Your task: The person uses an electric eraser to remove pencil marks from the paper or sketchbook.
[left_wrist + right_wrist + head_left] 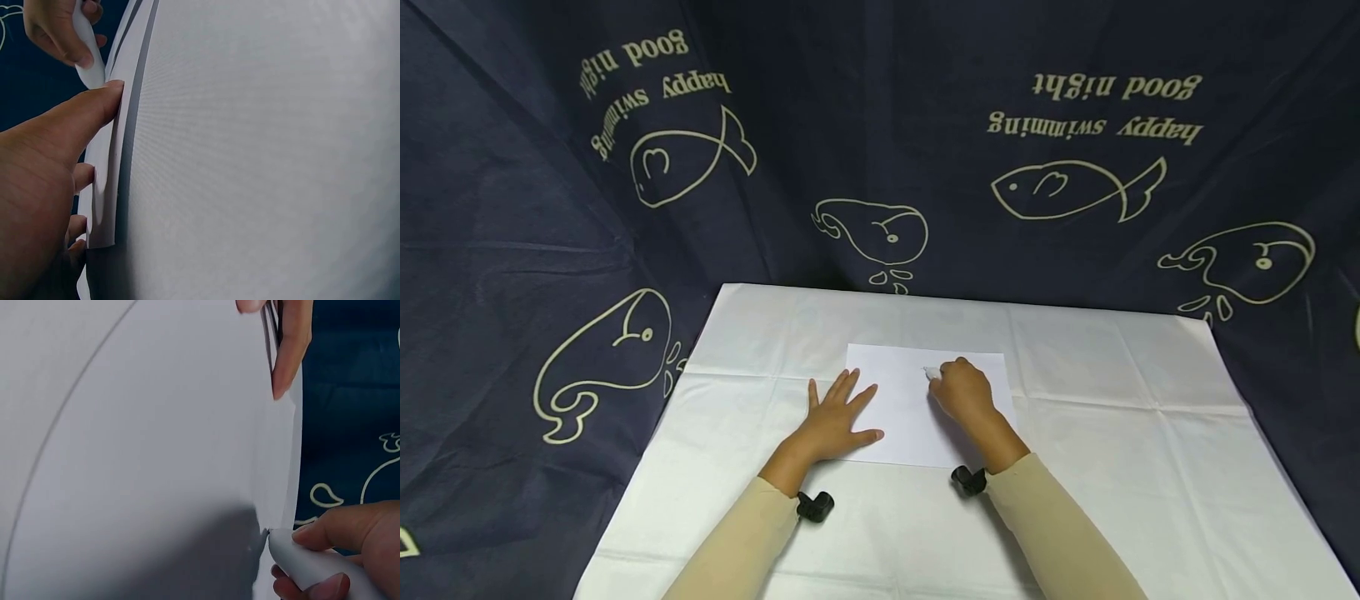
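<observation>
A white sheet of paper (902, 408) lies on the white-covered table. My left hand (833, 422) rests on its left side, fingers spread and straight. In the left wrist view, the left thumb (94, 109) reaches along the sheet's edge. My right hand (964, 388) grips a thick white pen (312, 562) over the upper right part of the paper. In the right wrist view its thin dark tip touches the sheet. A small dark mark or the tip shows there in the head view; which one, I cannot tell.
The creased white tablecloth (1120, 467) covers the table. Behind and to the left hangs a dark blue curtain (865, 125) with fish and whale drawings. A small black camera (815, 507) sits on the left wrist, another (967, 481) on the right.
</observation>
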`<state>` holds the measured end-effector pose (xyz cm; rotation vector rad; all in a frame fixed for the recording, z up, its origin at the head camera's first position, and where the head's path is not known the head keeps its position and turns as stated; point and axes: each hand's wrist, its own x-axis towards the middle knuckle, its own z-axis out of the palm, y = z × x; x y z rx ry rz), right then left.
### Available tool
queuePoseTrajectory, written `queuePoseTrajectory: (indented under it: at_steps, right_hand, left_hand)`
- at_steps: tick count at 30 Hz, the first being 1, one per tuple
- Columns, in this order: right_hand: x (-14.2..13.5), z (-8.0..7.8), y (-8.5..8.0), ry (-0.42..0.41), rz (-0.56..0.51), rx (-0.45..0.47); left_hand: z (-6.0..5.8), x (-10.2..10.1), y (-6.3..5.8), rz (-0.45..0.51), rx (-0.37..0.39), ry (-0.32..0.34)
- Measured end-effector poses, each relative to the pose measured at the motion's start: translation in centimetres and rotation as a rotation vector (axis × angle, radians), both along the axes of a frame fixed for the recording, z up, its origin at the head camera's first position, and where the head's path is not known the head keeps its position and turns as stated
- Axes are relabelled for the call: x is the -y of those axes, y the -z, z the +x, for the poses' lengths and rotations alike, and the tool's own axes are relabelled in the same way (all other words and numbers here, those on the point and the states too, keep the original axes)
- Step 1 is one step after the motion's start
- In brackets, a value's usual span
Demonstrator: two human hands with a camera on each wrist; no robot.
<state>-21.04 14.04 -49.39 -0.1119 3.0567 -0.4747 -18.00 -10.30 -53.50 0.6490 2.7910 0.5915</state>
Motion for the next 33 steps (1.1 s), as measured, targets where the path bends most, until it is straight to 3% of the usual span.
queuePoseTrajectory:
  at_steps: [4, 10, 15, 21, 27, 33]
  right_hand:
    - [0.1, 0.0, 0.0, -0.033, -0.017, 0.021]
    - [0.0, -0.2, 0.1, 0.010, 0.003, -0.002]
    - [0.1, -0.3, 0.2, -0.031, -0.029, 0.029]
    - [-0.3, -0.5, 0.2, 0.024, 0.000, 0.023]
    - [-0.7, -0.5, 0.2, 0.000, -0.052, 0.075]
    - [-1.4, -0.5, 0.1, 0.037, -0.023, 0.034]
  left_hand:
    - [0.0, 0.0, 0.0, -0.004, 0.003, -0.002]
    - [-0.1, -0.1, 0.0, 0.000, 0.014, -0.003]
    - [-0.1, 0.0, 0.2, -0.019, 0.005, -0.004]
    - [-0.1, 0.0, 0.3, -0.015, 0.005, -0.002]
    - [-0.1, 0.0, 0.1, -0.024, 0.003, -0.003]
    - [-0.2, -0.1, 0.3, -0.031, 0.022, -0.004]
